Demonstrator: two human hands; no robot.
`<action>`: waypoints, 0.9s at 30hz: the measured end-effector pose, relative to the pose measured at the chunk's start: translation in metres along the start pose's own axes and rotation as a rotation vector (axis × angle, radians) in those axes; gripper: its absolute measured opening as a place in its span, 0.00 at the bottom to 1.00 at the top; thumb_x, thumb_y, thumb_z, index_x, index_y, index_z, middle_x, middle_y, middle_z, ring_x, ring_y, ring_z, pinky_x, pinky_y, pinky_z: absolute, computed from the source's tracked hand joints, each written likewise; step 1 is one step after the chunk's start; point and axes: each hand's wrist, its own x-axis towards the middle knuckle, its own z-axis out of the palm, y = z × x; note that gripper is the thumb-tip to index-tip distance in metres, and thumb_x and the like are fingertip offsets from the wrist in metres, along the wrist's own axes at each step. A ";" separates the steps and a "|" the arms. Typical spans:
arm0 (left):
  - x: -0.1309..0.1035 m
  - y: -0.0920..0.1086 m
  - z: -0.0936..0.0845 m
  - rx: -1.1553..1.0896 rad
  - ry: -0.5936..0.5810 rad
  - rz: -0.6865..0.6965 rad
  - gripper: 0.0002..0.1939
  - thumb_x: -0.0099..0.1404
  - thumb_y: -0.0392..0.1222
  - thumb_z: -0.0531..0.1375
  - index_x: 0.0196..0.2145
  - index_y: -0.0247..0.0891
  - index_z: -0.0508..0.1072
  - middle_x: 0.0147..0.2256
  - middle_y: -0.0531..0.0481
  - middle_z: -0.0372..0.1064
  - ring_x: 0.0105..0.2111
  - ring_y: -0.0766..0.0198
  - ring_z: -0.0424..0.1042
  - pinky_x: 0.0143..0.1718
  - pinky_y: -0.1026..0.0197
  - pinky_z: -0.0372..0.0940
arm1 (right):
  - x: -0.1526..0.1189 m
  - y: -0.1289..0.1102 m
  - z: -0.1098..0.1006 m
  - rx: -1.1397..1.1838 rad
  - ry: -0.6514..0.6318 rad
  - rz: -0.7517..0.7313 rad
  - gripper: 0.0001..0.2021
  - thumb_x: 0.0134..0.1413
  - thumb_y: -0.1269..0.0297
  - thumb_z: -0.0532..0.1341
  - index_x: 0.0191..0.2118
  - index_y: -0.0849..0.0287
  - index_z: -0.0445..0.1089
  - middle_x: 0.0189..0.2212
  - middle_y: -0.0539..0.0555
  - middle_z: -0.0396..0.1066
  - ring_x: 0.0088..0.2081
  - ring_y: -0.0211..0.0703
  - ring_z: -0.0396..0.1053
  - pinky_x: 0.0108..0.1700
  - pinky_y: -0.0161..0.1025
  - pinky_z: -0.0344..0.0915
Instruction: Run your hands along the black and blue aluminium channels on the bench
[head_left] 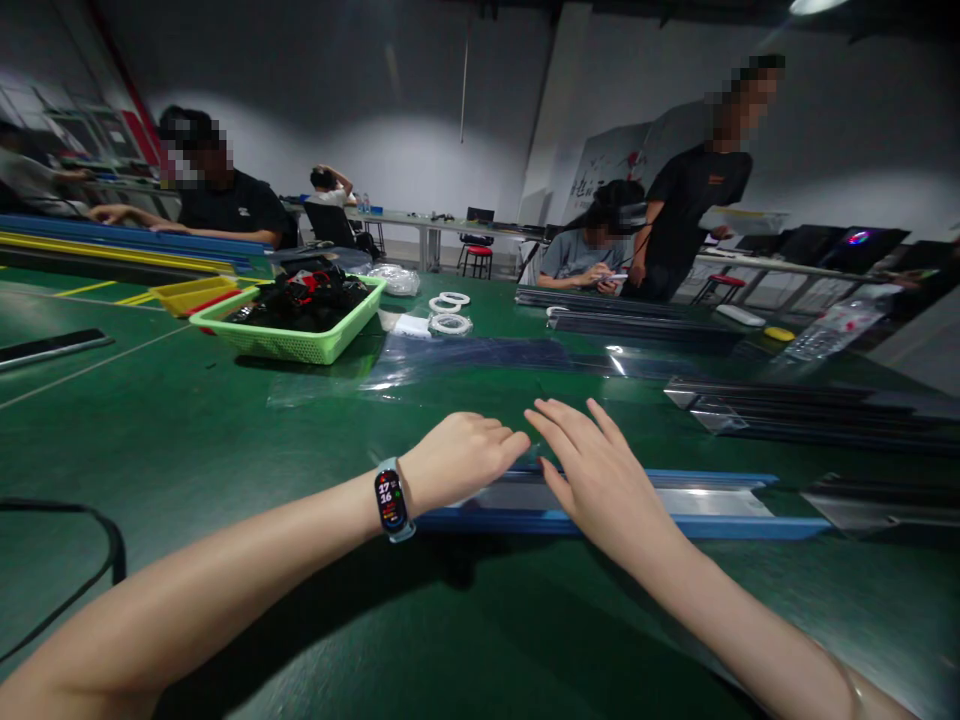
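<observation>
A blue metal channel (720, 525) with a silvery inner face lies lengthwise on the green table in front of me. Over its left end is my left hand (461, 460), its fingers curled in and its wrist wearing a watch (391, 500). What those fingers hold, if anything, is hidden; a small clear shiny bit shows near their tips. My right hand (600, 465) hovers above the channel's middle, fingers stretched and slightly apart, nothing in them. Beyond both hands, a sheet of clear plastic film (480, 362) lies flat.
A green basket (330, 347) of black parts stands at the back left, beside a yellow tray (191, 297). White tape rolls (450, 323) lie behind the film. Dark profiles (795, 415) and a plastic bottle (836, 325) are on the right. Several people are beyond the table.
</observation>
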 end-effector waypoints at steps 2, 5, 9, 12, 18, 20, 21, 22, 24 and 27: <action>-0.002 0.007 -0.001 0.031 -0.002 0.074 0.07 0.65 0.35 0.47 0.33 0.35 0.63 0.26 0.50 0.66 0.27 0.64 0.66 0.28 0.62 0.57 | -0.003 0.003 0.000 -0.038 -0.022 0.018 0.17 0.52 0.69 0.53 0.49 0.62 0.62 0.51 0.60 0.60 0.54 0.48 0.54 0.58 0.54 0.42; -0.007 0.015 -0.001 0.067 0.005 0.128 0.08 0.65 0.34 0.46 0.33 0.34 0.63 0.24 0.50 0.65 0.27 0.64 0.65 0.27 0.62 0.56 | -0.006 0.002 -0.001 -0.074 -0.082 0.020 0.08 0.52 0.69 0.54 0.38 0.61 0.67 0.43 0.58 0.66 0.46 0.47 0.62 0.57 0.55 0.42; -0.013 0.021 -0.003 0.073 -0.003 0.116 0.07 0.64 0.33 0.46 0.34 0.34 0.63 0.25 0.49 0.64 0.26 0.64 0.64 0.26 0.61 0.55 | -0.009 -0.002 -0.004 -0.103 -0.156 0.021 0.07 0.52 0.72 0.53 0.29 0.59 0.67 0.29 0.52 0.68 0.35 0.41 0.66 0.56 0.53 0.45; -0.021 0.020 -0.006 0.065 -0.033 0.063 0.07 0.65 0.34 0.46 0.35 0.34 0.62 0.25 0.50 0.64 0.26 0.64 0.63 0.27 0.61 0.56 | -0.016 0.002 -0.004 -0.144 -0.163 0.060 0.08 0.51 0.74 0.52 0.29 0.60 0.67 0.30 0.55 0.68 0.35 0.44 0.66 0.54 0.52 0.48; -0.041 0.015 -0.010 0.048 -0.089 0.006 0.08 0.65 0.36 0.46 0.32 0.36 0.62 0.26 0.49 0.64 0.26 0.64 0.63 0.27 0.61 0.56 | -0.034 0.026 -0.003 -0.184 -0.183 0.075 0.10 0.50 0.73 0.50 0.30 0.60 0.68 0.34 0.58 0.69 0.36 0.47 0.66 0.49 0.54 0.53; -0.046 0.015 -0.009 0.040 -0.092 0.004 0.08 0.65 0.35 0.46 0.33 0.36 0.63 0.27 0.49 0.64 0.27 0.64 0.63 0.28 0.61 0.57 | -0.038 0.031 -0.005 -0.220 -0.224 0.054 0.10 0.49 0.73 0.50 0.30 0.60 0.69 0.34 0.60 0.69 0.37 0.49 0.66 0.48 0.56 0.53; -0.049 0.016 -0.009 0.038 -0.096 0.003 0.08 0.65 0.35 0.46 0.34 0.36 0.63 0.28 0.48 0.65 0.27 0.64 0.64 0.29 0.61 0.58 | -0.038 0.032 -0.006 -0.234 -0.229 0.045 0.10 0.48 0.73 0.50 0.31 0.61 0.69 0.36 0.61 0.69 0.39 0.51 0.66 0.48 0.57 0.53; -0.050 0.017 -0.009 0.036 -0.103 -0.002 0.08 0.65 0.34 0.46 0.35 0.35 0.63 0.29 0.47 0.65 0.29 0.64 0.65 0.29 0.61 0.59 | -0.038 0.032 -0.007 -0.241 -0.222 0.037 0.09 0.47 0.72 0.51 0.31 0.62 0.68 0.38 0.63 0.68 0.41 0.53 0.65 0.48 0.58 0.53; -0.054 0.020 -0.009 0.034 -0.109 -0.016 0.08 0.65 0.34 0.46 0.37 0.35 0.64 0.31 0.46 0.66 0.31 0.64 0.66 0.31 0.61 0.61 | -0.035 0.025 -0.010 -0.228 -0.193 0.016 0.09 0.47 0.70 0.52 0.33 0.62 0.68 0.44 0.65 0.65 0.47 0.57 0.61 0.49 0.59 0.52; -0.059 0.024 -0.007 0.031 -0.078 -0.035 0.09 0.65 0.34 0.46 0.39 0.34 0.64 0.34 0.45 0.67 0.36 0.62 0.67 0.34 0.61 0.63 | -0.028 0.005 -0.010 -0.136 -0.178 -0.035 0.11 0.48 0.63 0.55 0.38 0.61 0.66 0.48 0.63 0.62 0.50 0.55 0.58 0.51 0.56 0.53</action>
